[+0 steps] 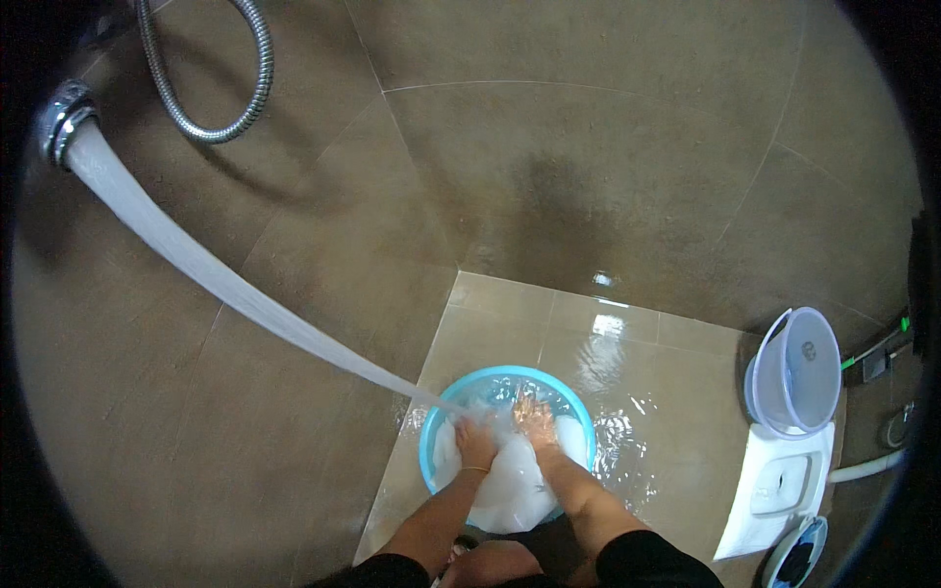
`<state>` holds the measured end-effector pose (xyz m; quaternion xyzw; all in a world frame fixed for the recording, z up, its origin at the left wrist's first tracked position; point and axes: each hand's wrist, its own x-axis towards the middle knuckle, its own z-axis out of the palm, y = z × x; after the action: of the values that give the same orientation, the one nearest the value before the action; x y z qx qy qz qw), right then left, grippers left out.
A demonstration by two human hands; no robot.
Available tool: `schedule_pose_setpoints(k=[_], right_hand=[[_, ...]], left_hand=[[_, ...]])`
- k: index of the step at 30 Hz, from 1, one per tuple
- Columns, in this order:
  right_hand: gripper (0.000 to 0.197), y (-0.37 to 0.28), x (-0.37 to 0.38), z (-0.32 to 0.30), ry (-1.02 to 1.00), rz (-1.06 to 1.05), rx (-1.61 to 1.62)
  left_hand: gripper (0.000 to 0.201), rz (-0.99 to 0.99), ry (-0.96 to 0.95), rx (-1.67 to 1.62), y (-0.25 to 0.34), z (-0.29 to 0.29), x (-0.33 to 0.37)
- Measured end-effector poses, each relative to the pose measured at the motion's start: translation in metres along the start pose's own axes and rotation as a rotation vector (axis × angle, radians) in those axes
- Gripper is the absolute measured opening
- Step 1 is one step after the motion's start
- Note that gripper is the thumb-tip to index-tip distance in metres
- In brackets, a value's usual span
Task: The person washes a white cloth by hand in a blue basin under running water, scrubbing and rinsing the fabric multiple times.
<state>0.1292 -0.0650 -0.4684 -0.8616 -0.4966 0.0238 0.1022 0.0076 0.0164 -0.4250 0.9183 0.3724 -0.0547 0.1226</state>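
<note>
A round blue basin [587, 421] stands on the wet floor with water in it. White cloth [512, 487] bulges up in its near half, and more shows along both sides. My left hand [477, 443] is down in the basin by the cloth, where splashing water hides its fingers. Just right of it, my right hand [534, 421] lies palm down in the water with its fingers stretched out and apart. A thick stream of water [245, 297] arcs down from the metal spout [69, 124] at upper left and lands beside my left hand.
A coiled metal shower hose [263, 73] hangs on the tiled wall at upper left. On the right, a pale lavender bucket [799, 372] stands by a white squat toilet [760, 485]. A smaller round container [796, 554] and a white pipe [867, 470] are near it.
</note>
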Motion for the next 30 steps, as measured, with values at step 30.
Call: schedule_pose_setpoints(k=[30], right_hand=[[0.015, 0.089, -0.019, -0.189, 0.107, 1.000, 1.796]], left_hand=[[0.028, -0.808, -0.043, -2.049, -0.074, -0.124, 0.015]])
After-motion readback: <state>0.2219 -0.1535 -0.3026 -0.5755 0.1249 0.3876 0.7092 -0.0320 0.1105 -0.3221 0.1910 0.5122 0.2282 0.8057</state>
